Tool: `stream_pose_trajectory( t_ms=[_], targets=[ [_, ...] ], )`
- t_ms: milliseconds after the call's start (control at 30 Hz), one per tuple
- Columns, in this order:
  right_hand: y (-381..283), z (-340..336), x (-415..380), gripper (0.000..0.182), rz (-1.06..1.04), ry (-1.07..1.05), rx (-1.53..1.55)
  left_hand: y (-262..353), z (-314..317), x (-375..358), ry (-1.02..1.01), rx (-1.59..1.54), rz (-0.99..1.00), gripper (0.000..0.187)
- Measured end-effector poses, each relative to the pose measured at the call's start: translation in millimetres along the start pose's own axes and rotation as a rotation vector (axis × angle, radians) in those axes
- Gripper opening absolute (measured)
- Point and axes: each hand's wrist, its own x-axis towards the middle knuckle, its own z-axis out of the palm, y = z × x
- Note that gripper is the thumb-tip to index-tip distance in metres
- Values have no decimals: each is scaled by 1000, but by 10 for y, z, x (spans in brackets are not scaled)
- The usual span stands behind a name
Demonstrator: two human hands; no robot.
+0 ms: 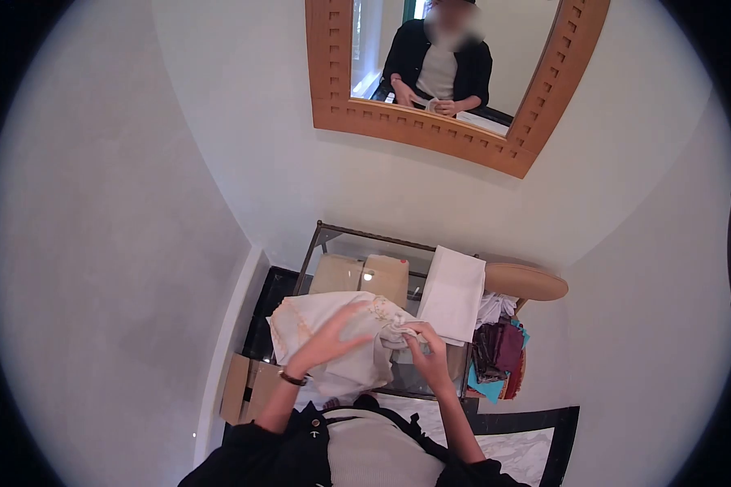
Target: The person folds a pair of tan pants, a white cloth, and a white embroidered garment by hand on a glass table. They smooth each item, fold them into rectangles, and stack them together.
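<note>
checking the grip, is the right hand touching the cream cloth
Touching. The head view shows the right hand pinching a bunched edge of the cream cloth, with no gap between fingers and fabric.

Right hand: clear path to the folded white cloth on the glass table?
Probably yes. The folded white cloth lies just beyond the right hand with nothing between, but that hand is pinching the embroidered cloth, which the left hand also holds.

Both hands (382, 341) bunching cream cloth (333, 325) over glass table (357, 239).
</note>
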Motion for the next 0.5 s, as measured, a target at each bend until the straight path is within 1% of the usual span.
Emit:
stream_pose_trajectory(
  t_ms=[33, 67, 133, 167, 233, 267, 333, 367, 433, 500],
  targets=[
    [-59, -5, -1, 18, 11, -59, 16, 164, 107, 61, -76, -166, -32, 60],
    [-110, -13, 5, 17, 20, -115, 31, 172, 190, 110, -137, -154, -5, 58],
    [-204, -61, 35, 19, -18, -135, 15, 144, 312, 170, -265, -135, 48, 55],
    [-236, -80, 38, 19, -37, -142, 5, 139, 305, 188, -242, -58, 58, 54],
    [-255, -147, 12, 16, 41, -53, 119, 129, 251, 223, -198, 99, 82, 53],
    [-268, -193, -9, 15, 81, -7, 176, 52, 245, 206, -174, 149, 72, 50],
    [-456, -385, -1, 12, 172, 68, 194, -273, 246, 158, -125, 247, 55, 44],
    [-519, -485, 13, 11, 217, 108, 204, -464, 232, 125, -139, 356, 3, 39],
    [-510, -678, 0, 10, 227, 221, 241, -789, 150, 17, -166, 573, -102, 29],
    [-530, -840, 15, 10, 232, 315, 226, -823, -62, -72, 31, 492, -85, 22]
  ],
)
